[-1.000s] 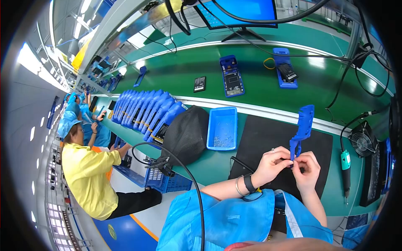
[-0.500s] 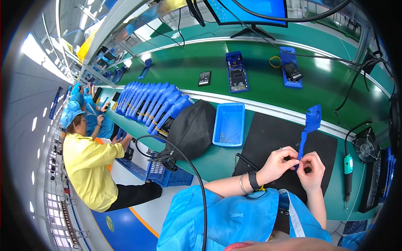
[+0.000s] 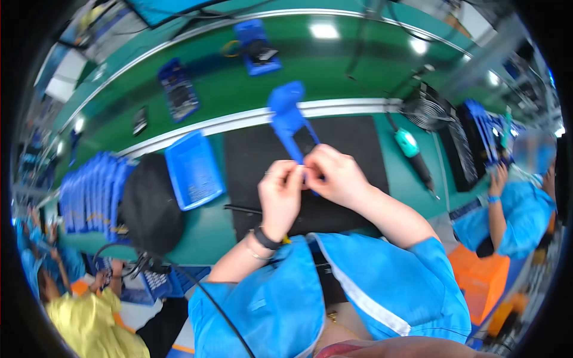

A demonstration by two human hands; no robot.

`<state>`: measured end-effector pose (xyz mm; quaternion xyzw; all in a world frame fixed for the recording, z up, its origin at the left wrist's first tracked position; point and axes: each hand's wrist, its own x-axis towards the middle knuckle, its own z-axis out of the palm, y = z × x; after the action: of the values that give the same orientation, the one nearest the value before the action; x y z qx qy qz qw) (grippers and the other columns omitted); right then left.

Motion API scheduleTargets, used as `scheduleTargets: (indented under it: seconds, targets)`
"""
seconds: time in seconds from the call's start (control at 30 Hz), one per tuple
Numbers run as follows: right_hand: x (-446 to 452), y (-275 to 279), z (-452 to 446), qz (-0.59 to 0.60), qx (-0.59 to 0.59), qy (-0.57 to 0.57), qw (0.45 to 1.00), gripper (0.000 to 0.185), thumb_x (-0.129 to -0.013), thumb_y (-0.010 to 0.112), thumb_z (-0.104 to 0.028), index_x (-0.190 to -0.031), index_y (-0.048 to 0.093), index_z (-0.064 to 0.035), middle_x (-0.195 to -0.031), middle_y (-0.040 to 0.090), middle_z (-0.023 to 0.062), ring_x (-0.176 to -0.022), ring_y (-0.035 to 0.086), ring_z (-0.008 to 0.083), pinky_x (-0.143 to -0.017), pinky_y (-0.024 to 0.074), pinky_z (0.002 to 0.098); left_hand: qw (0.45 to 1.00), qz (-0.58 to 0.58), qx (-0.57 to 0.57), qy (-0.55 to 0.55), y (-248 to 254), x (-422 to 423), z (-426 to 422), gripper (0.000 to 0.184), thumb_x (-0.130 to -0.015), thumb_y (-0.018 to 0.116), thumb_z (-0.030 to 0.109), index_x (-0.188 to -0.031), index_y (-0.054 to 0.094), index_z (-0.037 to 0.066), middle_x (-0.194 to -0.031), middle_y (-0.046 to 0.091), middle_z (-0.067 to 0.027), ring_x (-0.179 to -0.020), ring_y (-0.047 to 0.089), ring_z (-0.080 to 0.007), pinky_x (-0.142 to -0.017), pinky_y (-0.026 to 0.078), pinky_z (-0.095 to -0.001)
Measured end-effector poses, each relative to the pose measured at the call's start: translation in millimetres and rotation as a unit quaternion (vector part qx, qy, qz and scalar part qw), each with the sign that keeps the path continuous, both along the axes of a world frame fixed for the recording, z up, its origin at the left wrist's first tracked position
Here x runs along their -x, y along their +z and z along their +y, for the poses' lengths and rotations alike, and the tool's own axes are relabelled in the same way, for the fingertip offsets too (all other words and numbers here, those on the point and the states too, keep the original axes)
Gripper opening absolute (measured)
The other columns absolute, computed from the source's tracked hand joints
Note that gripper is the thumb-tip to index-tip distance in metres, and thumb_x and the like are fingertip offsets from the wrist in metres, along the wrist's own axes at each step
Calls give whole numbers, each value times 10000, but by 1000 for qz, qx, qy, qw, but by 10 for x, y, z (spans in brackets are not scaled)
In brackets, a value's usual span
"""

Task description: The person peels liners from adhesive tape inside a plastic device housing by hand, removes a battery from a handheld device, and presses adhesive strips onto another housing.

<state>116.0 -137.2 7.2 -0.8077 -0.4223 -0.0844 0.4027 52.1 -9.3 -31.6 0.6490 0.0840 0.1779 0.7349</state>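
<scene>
A blue plastic housing frame point(image 3: 287, 113), with a solid upper end and an open lower part, stands raised over a black mat point(image 3: 250, 140). Its lower end is pinched by my left hand point(image 3: 282, 194) and my right hand point(image 3: 337, 177), whose fingertips nearly meet there. Motion blur and the fingers hide the gripped end. Left of the mat is a blue tray point(image 3: 194, 173) holding small bits too blurred to name. An electric screwdriver point(image 3: 413, 152) with a teal and black body lies to the right.
A black mesh bag-like thing point(image 3: 152, 206) sits beside a row of blue device housings point(image 3: 89, 197). On the green ledge behind are two opened blue devices point(image 3: 179, 89) and a black battery point(image 3: 140, 121). A fan point(image 3: 425, 113) stands right. Co-workers point(image 3: 504, 218) are on both sides.
My view has swung to the right, bringing a co-worker on that side into sight. The blue housing frame has turned from edge-on to show its broad side and opening. Both hands still grip it.
</scene>
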Motion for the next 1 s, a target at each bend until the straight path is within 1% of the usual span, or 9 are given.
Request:
scheduleTargets:
  seconds: [0.13, 0.23, 0.37, 0.5, 0.57, 0.7, 0.73, 0.83, 1.0]
  targets:
    - [-143, 58, -47, -105, 39, 82, 990, 126, -742, 622, -60, -783, 506, -30, -760, 500, 82, -637, 588, 255, -507, 508, 349, 998, 25, 46, -38, 80, -6, 16, 64, -909, 527, 8, -899, 578, -29, -828, 578, -40, -685, 585, -76, -581, 522, -203]
    - [-348, 170, -112, -222, 129, 194, 947, 139, -728, 602, -124, -779, 512, -32, -728, 481, 67, -635, 579, 215, -486, 503, 324, 994, 33, 64, -86, 53, -15, 73, 109, -937, 510, 65, -912, 575, -19, -694, 583, -20, -601, 556, -58, -529, 456, -186]
    - [-514, 273, -81, -293, 163, 301, 893, 137, -735, 582, -138, -800, 534, -27, -713, 490, 67, -659, 580, 203, -505, 498, 324, 976, 64, 155, -142, 60, -31, 130, 156, -945, 509, 112, -923, 602, -12, -704, 591, -10, -608, 540, -54, -563, 441, -193]
    - [-533, 600, -107, -272, 221, 334, 875, 148, -714, 605, -136, -794, 523, -42, -744, 477, 65, -650, 568, 202, -530, 506, 315, 947, 108, 209, -219, 14, -32, 162, 166, -937, 522, 131, -927, 619, -4, -742, 605, -7, -648, 546, -58, -602, 448, -198]
    - [-556, 689, -91, -157, 199, 312, 916, 147, -710, 632, -111, -802, 535, -50, -757, 491, 61, -654, 573, 224, -532, 496, 330, 949, 120, 201, -211, 18, -29, 101, 161, -934, 523, 125, -920, 623, 0, -754, 607, -9, -654, 551, -62, -605, 452, -195]
    - [-388, 724, 435, -73, 39, 268, 960, 160, -686, 638, -28, -784, 518, -68, -745, 503, 62, -653, 573, 246, -536, 468, 347, 947, 138, 234, -175, 60, -35, 33, 194, -919, 532, 151, -1060, 572, 25, -915, 603, -43, -770, 599, -111, -619, 500, -228]
    - [-329, 714, 631, -82, 19, 263, 961, 149, -690, 629, -32, -779, 518, -75, -752, 507, 63, -651, 576, 251, -546, 473, 341, 948, 139, 240, -157, -44, -45, 29, 265, -919, 527, 188, -1147, 525, 53, -999, 597, -66, -859, 605, -149, -641, 518, -276]
    - [-277, 564, 1225, -74, -16, 272, 959, 91, -719, 610, -79, -783, 546, -62, -764, 572, 81, -690, 602, 277, -584, 491, 362, 941, 144, 233, -200, -59, -47, 80, 259, -926, 527, 150, -1161, 519, 42, -1037, 605, -86, -906, 622, -180, -653, 545, -289]
    - [-347, 330, 1865, -24, 58, 255, 965, 74, -738, 589, -81, -794, 618, -43, -816, 633, 103, -743, 623, 294, -664, 503, 391, 943, 148, 218, -201, -37, -93, 86, 258, -931, 524, 130, -1173, 511, 43, -1039, 613, -85, -916, 627, -176, -647, 557, -279]
